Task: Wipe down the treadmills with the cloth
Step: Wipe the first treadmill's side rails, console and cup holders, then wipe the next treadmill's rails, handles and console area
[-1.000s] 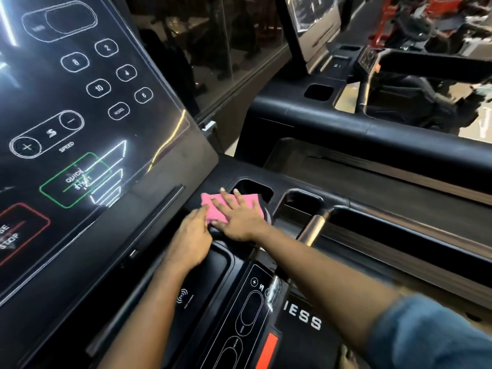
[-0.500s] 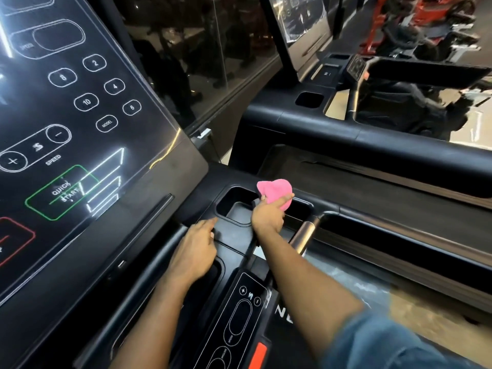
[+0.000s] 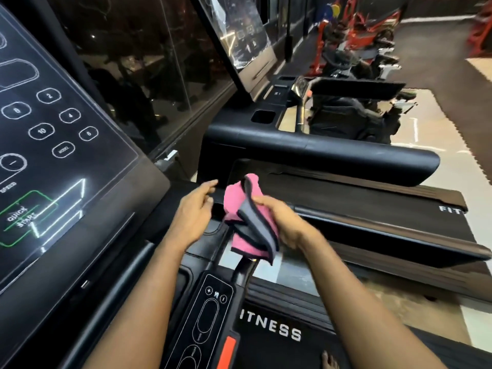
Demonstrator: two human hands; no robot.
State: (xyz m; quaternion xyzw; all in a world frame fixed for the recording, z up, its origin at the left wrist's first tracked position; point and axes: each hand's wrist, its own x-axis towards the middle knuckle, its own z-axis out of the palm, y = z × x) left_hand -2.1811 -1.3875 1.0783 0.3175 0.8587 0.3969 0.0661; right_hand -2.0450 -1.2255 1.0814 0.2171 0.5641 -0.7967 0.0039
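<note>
Your right hand (image 3: 287, 222) grips the pink microfibre cloth with dark grey edging (image 3: 237, 201), its fingers (image 3: 266, 201) curled round the bunched right side. The cloth hangs in the air above the black treadmill console (image 3: 111, 262) and touches no surface. Its long axis stands nearly upright, with 1 tip pointing up and away from you and the loose folds drooping toward you. Your left hand (image 3: 194, 214) holds nothing. Its fingers (image 3: 210, 185) are loosely spread just left of the cloth, not touching it, so it looks best placed to take or refold the cloth.
</note>
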